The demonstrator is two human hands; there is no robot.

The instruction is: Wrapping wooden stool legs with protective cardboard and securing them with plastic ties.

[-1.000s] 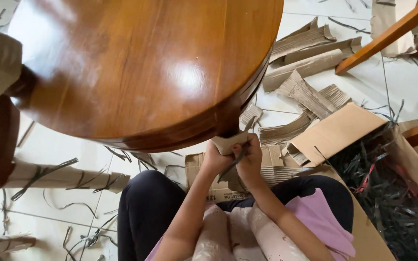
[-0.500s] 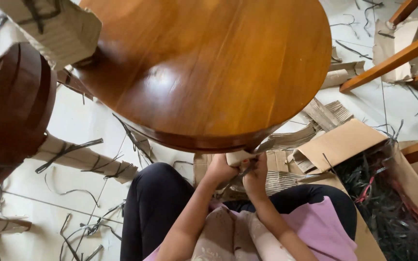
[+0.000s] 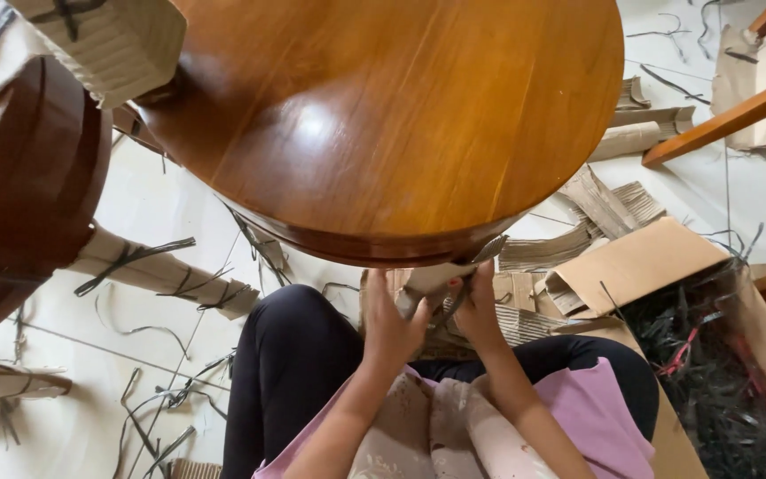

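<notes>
A round polished wooden table top (image 3: pixel 383 115) fills the upper middle of the view. Just under its near edge, my left hand (image 3: pixel 389 321) and my right hand (image 3: pixel 480 306) both grip a piece of corrugated cardboard wrapping (image 3: pixel 432 277) around something beneath the table. A dark strap (image 3: pixel 489 248) runs up from the wrapping by my right fingers. What the cardboard covers is hidden. My knees in dark trousers (image 3: pixel 299 355) sit below the hands.
A dark wooden chair (image 3: pixel 24 186) with cardboard-wrapped parts stands at left. Cardboard scraps (image 3: pixel 613 200) and black straps litter the white tiled floor. An open cardboard box (image 3: pixel 720 355) of strap waste sits at right. Orange wooden rails (image 3: pixel 729 115) cross the top right.
The view has shifted, so the table top sits further right and the chair at left looms larger. Both hands stay on the cardboard wrapping under the table edge.
</notes>
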